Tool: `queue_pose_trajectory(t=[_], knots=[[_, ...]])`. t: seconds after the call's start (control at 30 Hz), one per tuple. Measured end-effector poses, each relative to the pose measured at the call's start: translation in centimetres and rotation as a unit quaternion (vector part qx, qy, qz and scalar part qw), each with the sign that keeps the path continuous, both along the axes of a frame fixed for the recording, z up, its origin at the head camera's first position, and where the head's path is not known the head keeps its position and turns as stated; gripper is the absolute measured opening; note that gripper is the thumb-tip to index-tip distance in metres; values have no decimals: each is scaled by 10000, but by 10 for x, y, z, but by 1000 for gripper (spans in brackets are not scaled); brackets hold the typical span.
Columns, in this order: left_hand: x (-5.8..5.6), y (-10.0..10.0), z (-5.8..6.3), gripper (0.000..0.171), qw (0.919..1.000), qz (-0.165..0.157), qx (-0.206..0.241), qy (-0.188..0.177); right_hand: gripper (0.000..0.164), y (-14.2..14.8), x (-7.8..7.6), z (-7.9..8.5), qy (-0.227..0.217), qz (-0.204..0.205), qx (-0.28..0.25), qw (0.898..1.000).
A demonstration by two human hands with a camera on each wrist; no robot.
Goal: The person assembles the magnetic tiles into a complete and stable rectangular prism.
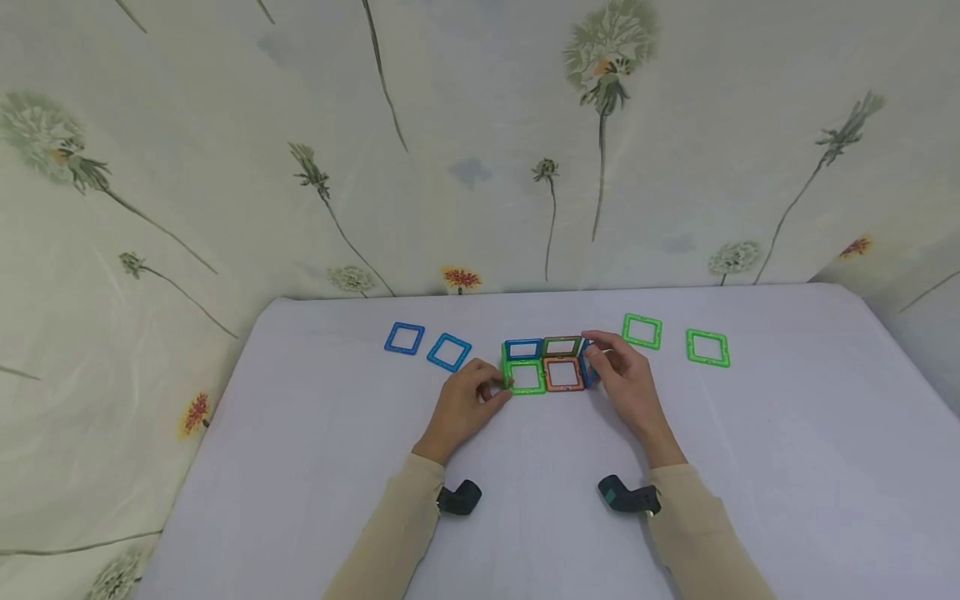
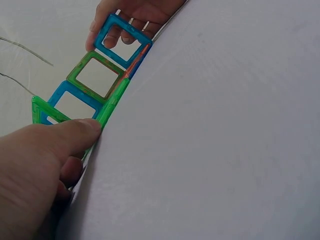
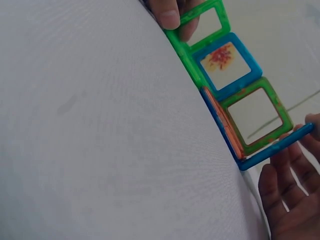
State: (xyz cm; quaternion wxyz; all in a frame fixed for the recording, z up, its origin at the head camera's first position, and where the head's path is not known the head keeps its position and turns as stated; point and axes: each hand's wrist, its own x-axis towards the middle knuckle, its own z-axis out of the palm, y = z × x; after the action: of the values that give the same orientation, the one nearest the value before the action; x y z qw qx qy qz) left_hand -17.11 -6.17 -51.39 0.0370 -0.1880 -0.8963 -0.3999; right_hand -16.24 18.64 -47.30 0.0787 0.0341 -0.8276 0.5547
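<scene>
In the head view, several square magnetic tiles form a small open structure. A green tile [image 1: 527,390] and an orange tile [image 1: 564,387] lie flat side by side. Behind them stand a blue tile [image 1: 522,341] and a green one [image 1: 562,339]. My left hand [image 1: 467,404] pinches the upright green tile [image 2: 35,107] at the left end low down, its thumb by the front corner. At the right end, my right hand [image 1: 630,387] holds an upright blue tile [image 3: 280,145] by its upper edge, fingers behind it. That tile's lower edge meets the orange one.
Two loose blue tiles [image 1: 410,325] lie at the back left of the white table [image 1: 300,467]. Two loose green tiles [image 1: 707,332] lie at the back right. A flowered cloth [image 1: 480,217] hangs behind the table's far edge. Each wrist wears a black device [image 1: 459,497].
</scene>
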Motion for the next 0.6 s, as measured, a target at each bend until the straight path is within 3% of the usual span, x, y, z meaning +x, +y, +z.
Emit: queue_pose_trajectory(t=[0.6], knots=[[-1, -1, -2, 16, 9999, -55, 52, 112, 33, -1, 1, -1, -12, 12, 49, 10000]])
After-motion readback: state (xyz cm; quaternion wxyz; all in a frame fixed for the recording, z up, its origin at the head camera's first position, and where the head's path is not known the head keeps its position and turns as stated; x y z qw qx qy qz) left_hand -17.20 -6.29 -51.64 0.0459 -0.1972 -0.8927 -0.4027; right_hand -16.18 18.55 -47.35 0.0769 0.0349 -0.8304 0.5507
